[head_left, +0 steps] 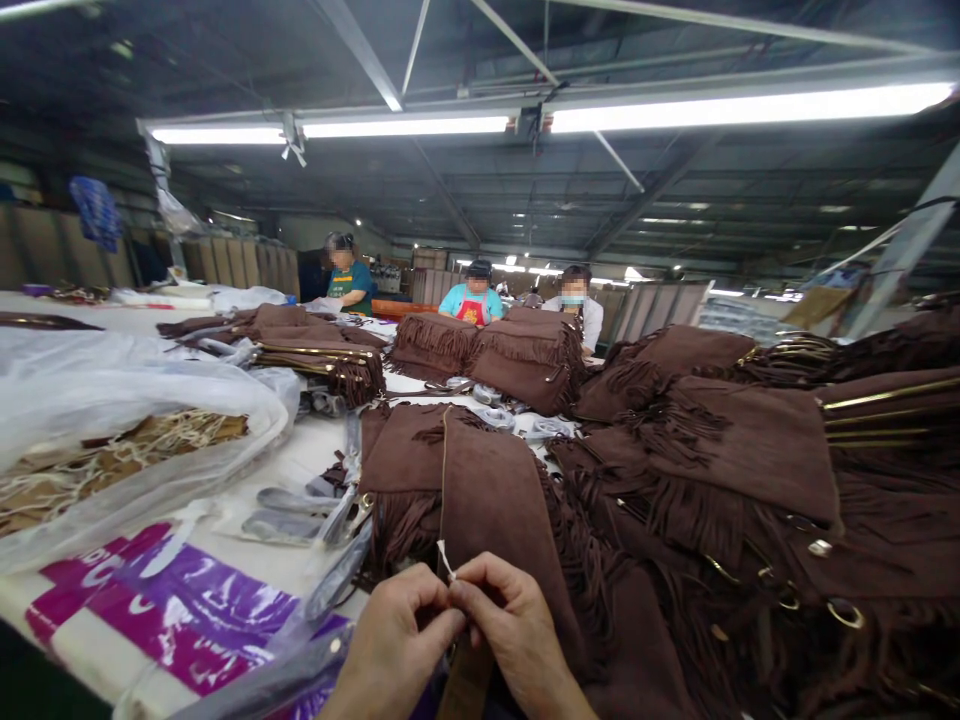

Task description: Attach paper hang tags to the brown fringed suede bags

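Observation:
My left hand (pixel 399 632) and my right hand (pixel 514 622) meet at the bottom centre, fingertips pinched together. A thin white string (pixel 446 560) sticks up from between them; its lower part is hidden by my fingers. Below my hands hangs a flat brown piece (pixel 466 682), perhaps a tag, partly covered. Just beyond lies a dark brown suede bag (pixel 495 490) with fringe and a gold zipper (pixel 444 460). Whether the string is joined to the bag cannot be seen.
Piles of brown fringed bags (pixel 750 430) crowd the right side. At left, a clear plastic bag (pixel 255 400) holds brown tags (pixel 150 450) with white strings. A purple printed plastic sheet (pixel 180 600) lies nearer. Several co-workers, one in a green top (pixel 352 285), are across the table.

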Demonstrator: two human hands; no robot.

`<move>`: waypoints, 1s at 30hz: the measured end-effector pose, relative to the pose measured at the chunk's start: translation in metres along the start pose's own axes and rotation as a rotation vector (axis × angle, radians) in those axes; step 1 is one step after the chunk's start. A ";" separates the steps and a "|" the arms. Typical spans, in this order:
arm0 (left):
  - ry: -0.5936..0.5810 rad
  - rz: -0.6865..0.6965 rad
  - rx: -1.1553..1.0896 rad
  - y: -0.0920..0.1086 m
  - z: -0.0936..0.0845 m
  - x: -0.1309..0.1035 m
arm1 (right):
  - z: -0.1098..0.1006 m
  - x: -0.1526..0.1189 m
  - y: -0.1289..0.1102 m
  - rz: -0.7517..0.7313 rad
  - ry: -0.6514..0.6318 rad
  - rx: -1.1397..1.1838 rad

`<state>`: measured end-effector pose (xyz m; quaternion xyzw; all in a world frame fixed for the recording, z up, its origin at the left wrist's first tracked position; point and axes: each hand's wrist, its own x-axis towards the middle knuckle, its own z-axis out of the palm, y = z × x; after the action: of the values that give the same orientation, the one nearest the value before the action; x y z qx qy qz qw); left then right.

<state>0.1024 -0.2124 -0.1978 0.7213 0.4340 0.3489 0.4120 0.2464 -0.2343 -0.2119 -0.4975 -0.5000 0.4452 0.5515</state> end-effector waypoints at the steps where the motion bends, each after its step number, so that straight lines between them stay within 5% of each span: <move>1: 0.017 0.004 -0.020 -0.001 0.002 0.000 | 0.000 0.000 0.000 -0.011 0.004 -0.004; 11: -0.006 -0.132 -0.356 -0.018 0.003 0.008 | -0.011 0.000 0.003 -0.012 -0.090 -0.070; 17: -0.158 -0.205 -0.415 -0.010 -0.007 0.008 | -0.037 -0.024 -0.008 -0.283 -0.378 -0.318; 21: -0.237 -0.266 -0.547 -0.007 -0.012 0.007 | -0.047 -0.025 0.009 -0.557 -0.631 -0.529; 24: -0.241 -0.299 -0.662 -0.010 -0.011 0.008 | -0.044 -0.018 0.026 -0.764 -0.609 -0.694; 30: -0.287 -0.386 -0.983 -0.010 -0.016 0.005 | -0.044 -0.023 0.011 -0.790 -0.591 -0.843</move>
<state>0.0874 -0.2002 -0.1998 0.3915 0.2838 0.3269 0.8120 0.2880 -0.2601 -0.2258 -0.3063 -0.9081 0.0924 0.2702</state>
